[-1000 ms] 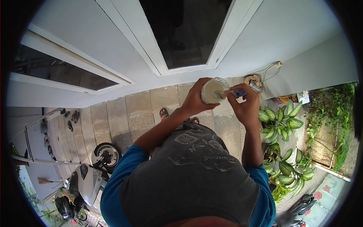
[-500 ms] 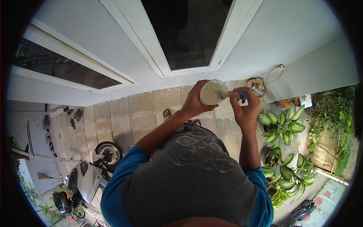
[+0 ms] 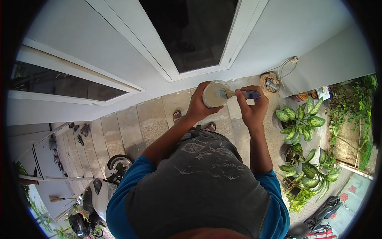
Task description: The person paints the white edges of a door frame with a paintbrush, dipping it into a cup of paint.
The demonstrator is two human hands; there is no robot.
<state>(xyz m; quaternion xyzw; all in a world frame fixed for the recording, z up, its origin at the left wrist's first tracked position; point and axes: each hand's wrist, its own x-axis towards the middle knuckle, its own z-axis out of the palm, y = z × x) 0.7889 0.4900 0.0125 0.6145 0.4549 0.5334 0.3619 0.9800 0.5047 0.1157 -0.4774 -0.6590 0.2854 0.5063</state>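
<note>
A round tub (image 3: 212,98) with pale beige paint-like stuff in it is in my left hand (image 3: 200,106), whose fingers and thumb wrap round its side. My right hand (image 3: 254,109) grips a paintbrush (image 3: 250,94) by its purple-blue handle. The brush lies across the right side of the tub, its bristle end down at the pale contents. Both hands are in front of my body, above the tiled floor.
A white-framed glass door (image 3: 199,36) stands ahead in a pale wall. On the right are a round container (image 3: 270,83) of odds and ends, an extension socket (image 3: 294,59) and potted plants (image 3: 302,119). A motorbike (image 3: 95,195) and several sandals (image 3: 84,129) are on the left.
My view has turned a little, and tub, brush and both hands sit slightly further left and higher in it. Each hand keeps its hold.
</note>
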